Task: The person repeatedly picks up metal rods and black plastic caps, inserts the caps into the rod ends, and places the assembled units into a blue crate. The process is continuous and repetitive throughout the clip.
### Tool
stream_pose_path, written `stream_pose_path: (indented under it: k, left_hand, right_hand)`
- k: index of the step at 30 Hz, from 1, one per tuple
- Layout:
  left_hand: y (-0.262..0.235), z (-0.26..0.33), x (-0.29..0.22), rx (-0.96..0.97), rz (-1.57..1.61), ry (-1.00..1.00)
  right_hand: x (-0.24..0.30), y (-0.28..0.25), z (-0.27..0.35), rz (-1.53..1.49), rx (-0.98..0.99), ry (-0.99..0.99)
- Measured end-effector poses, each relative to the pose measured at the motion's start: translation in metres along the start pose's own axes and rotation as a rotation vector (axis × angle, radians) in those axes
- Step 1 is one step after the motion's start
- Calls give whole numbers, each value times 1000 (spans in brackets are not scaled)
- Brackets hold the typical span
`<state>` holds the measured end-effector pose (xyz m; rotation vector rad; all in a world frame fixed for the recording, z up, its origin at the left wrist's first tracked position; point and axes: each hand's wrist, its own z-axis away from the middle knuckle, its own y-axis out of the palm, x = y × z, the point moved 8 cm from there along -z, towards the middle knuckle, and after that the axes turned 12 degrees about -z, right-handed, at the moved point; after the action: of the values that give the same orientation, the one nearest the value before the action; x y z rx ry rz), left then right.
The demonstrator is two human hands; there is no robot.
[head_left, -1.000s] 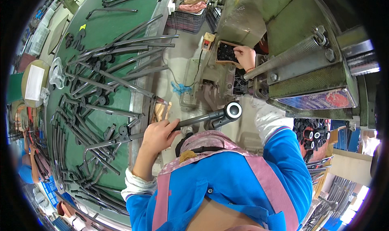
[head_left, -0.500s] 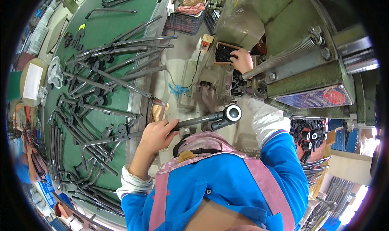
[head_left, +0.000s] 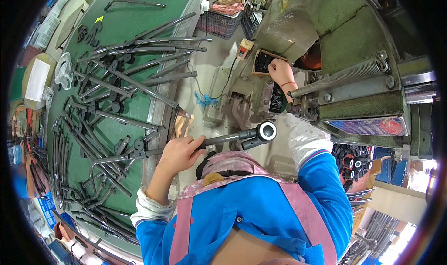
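Note:
My left hand [head_left: 181, 154] is wrapped around a dark metal tube [head_left: 222, 140] held level in front of my apron. Its right end carries a black fitting with a round, white-ringed disc [head_left: 267, 131]; the left end reaches over the green table, where a black joint sits on it. My right hand [head_left: 281, 72] is at the right edge of a small cardboard box [head_left: 254, 67] of small black parts. Its fingers are curled together, and whatever they may pinch is hidden. Just below that hand lies a tray of small metal pins [head_left: 278, 100].
A green machine [head_left: 344, 41] with a coil spring [head_left: 356, 79] rises close beside my right forearm. Many dark tubes [head_left: 135, 86] lie heaped on the green table [head_left: 139, 4]. A black crate [head_left: 219, 25] with cloths stands beyond. More black fittings [head_left: 351, 165] lie at the right.
My right hand has drawn back from inside the box to its right edge, and its fingers have curled closed. My left hand keeps its grip on the tube. The view has shifted slightly.

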<state>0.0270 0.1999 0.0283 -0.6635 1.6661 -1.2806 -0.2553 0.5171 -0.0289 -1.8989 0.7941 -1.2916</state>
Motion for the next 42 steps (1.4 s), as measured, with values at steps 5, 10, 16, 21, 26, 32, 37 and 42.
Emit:
stream_pose_path:
  k: [5, 10, 16, 21, 26, 32, 37, 42]
  left_hand:
    - [4, -3, 2, 7, 13, 7]
    - [3, -8, 0, -6, 32, 29]
    - [8, -6, -1, 3, 45, 35]
    - [8, -5, 0, 21, 43, 37]
    - [11, -4, 5, -4, 3, 21]
    - [-1, -12, 5, -38, -2, 52]
    - [-7, -20, 1, 17, -32, 88]
    - [-5, -13, -2, 4, -30, 155]
  right_hand:
    - [-5, -1, -1, -44, 22, 17]
    - [-13, 0, -4, 83, 79, -7]
    - [-6, -2, -1, 93, 10, 41]
    - [-20, -18, 3, -79, -88, 6]
    - [-5, -50, 55, -735, -38, 321]
    - [82, -91, 160, -1020, 94, 349]
    - [94, -85, 172, -1057, 23, 364]
    - [94, -81, 176, -963, -98, 400]
